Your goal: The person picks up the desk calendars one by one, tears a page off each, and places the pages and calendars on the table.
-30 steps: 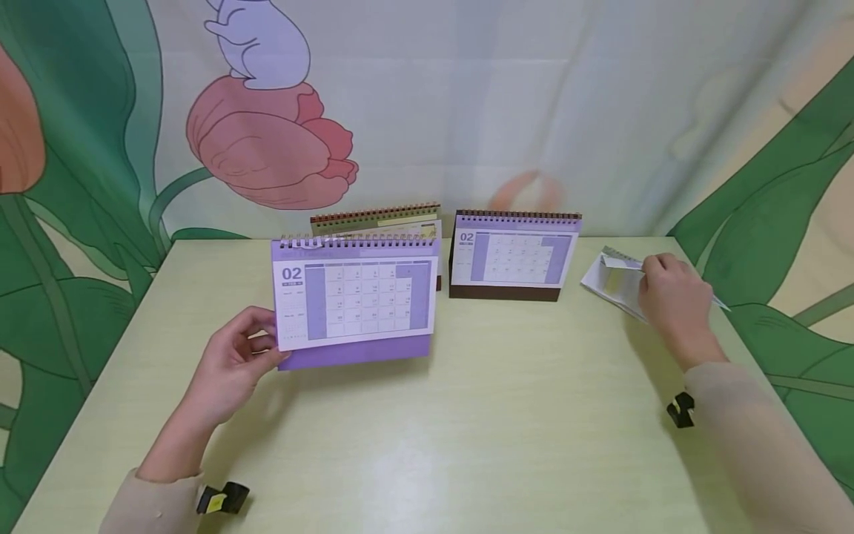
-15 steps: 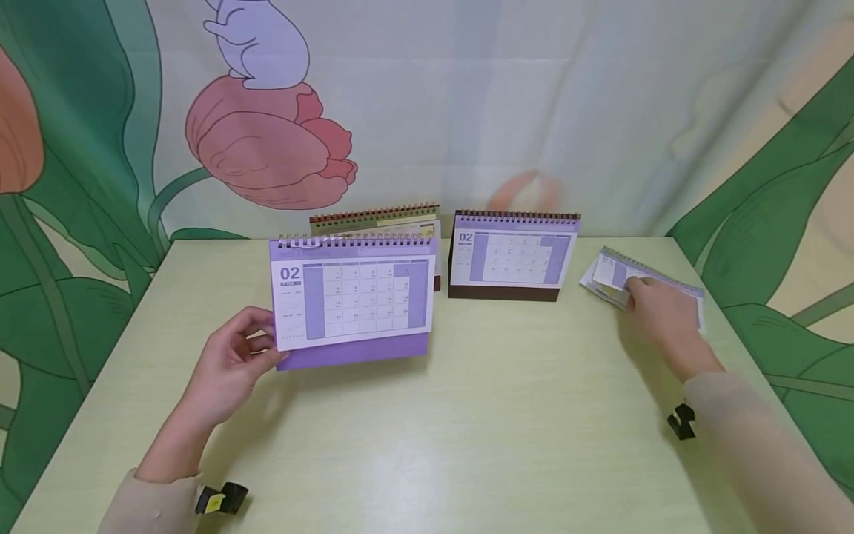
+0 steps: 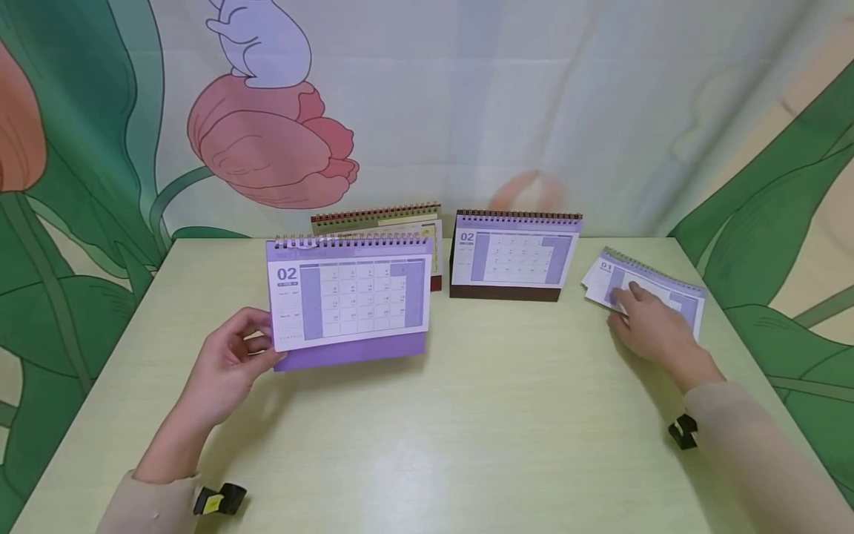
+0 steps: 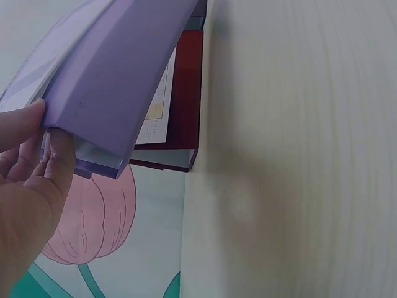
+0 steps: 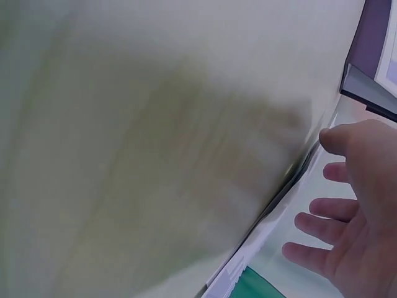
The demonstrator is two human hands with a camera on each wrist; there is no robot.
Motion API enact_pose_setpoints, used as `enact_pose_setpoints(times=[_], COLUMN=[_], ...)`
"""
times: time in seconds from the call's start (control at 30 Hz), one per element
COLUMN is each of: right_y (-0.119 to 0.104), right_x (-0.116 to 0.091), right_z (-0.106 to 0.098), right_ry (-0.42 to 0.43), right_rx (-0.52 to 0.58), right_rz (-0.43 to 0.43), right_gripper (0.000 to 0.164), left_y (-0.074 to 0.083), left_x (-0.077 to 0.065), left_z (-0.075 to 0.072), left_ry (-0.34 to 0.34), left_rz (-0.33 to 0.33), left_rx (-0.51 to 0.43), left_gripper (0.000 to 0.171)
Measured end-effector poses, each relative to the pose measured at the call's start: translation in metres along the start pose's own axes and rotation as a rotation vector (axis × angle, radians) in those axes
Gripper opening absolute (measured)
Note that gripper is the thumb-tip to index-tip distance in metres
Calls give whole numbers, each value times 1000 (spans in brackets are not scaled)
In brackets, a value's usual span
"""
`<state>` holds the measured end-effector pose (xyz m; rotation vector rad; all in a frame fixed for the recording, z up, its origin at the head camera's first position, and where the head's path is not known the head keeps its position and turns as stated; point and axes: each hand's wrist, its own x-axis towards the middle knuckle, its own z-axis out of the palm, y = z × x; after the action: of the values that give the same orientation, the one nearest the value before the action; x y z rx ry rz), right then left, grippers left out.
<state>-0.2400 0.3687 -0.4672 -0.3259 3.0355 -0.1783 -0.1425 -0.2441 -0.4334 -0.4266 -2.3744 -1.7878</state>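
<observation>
My left hand (image 3: 227,367) pinches the left edge of a purple desk calendar (image 3: 363,297) turned to page 02, its shadow on the table below it. In the left wrist view, the thumb (image 4: 25,124) lies on the near side and the fingers are behind the calendar's purple base board (image 4: 118,74). At the far right, a spiral-bound calendar (image 3: 603,280) showing page 01 lies on the table, with loose-looking pages under it. Over its lower part is my right hand (image 3: 654,330), fingers apart and extended. The right wrist view shows that hand (image 5: 372,211) gripping nothing.
A calendar with a dark brown base (image 3: 514,256) stands at the back middle, also on page 02. Behind the purple one stands a calendar with a green top (image 3: 360,218) and red base (image 4: 186,87). A printed curtain (image 3: 400,111) hangs along the table's back edge.
The right-hand calendar's raised pages have come down flat, now showing page 01. My right hand has let go and drawn slightly back. The purple calendar has shifted slightly left.
</observation>
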Motion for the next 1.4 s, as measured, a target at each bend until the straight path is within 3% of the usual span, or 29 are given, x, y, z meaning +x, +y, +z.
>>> enact_pose_setpoints(times=[0.37, 0.7, 1.0, 1.4], right_y=[-10, -22, -30, -41], right_x=[-12, -26, -39, -50], right_z=[1, -6, -9, -14], right_ry=[-17, 4, 37, 48], right_rx=[26, 63, 141, 194], right_rz=[-17, -20, -16, -13], right_gripper=[61, 64, 63, 64], left_y=[-2, -11, -24, -41], left_x=[-5, -16, -24, -36], left_z=[-9, -29, -53, -81], left_ry=[10, 41, 99, 208], left_rz=[-11, -27, -8, -40], left_rx=[30, 92, -64, -149], left_gripper=[32, 31, 33, 36])
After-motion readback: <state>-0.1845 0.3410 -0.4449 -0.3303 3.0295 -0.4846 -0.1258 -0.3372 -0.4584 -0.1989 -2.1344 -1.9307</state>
